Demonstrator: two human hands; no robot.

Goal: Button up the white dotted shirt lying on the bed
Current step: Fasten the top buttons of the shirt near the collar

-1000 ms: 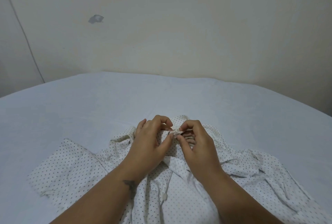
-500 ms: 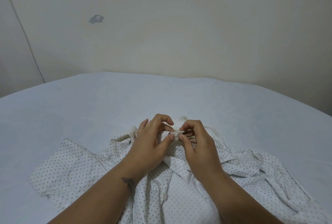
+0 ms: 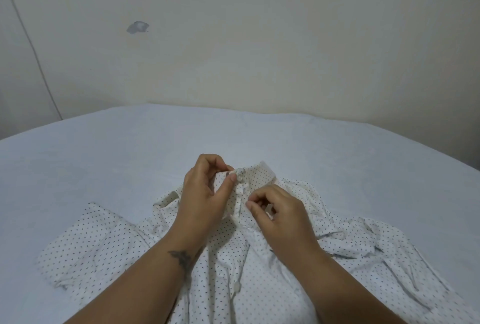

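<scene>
The white dotted shirt (image 3: 109,240) lies spread on the bed, collar away from me. My left hand (image 3: 205,191) pinches the collar edge just left of the top button (image 3: 240,176), which sits through its hole. My right hand (image 3: 278,209) has come lower along the placket (image 3: 239,204), thumb and forefinger pinched on the cloth beside it. Another button (image 3: 237,288) shows lower down on the front. Both forearms cover the middle of the shirt.
The bed (image 3: 104,152) has a pale blue sheet and runs back to a cream wall (image 3: 259,38). A grey patch (image 3: 137,27) marks the wall at upper left. A thin cable (image 3: 36,59) runs down the left wall.
The top button is now through its hole. My right hand has let go of the collar and dropped lower along the placket. My left hand stays at the collar.
</scene>
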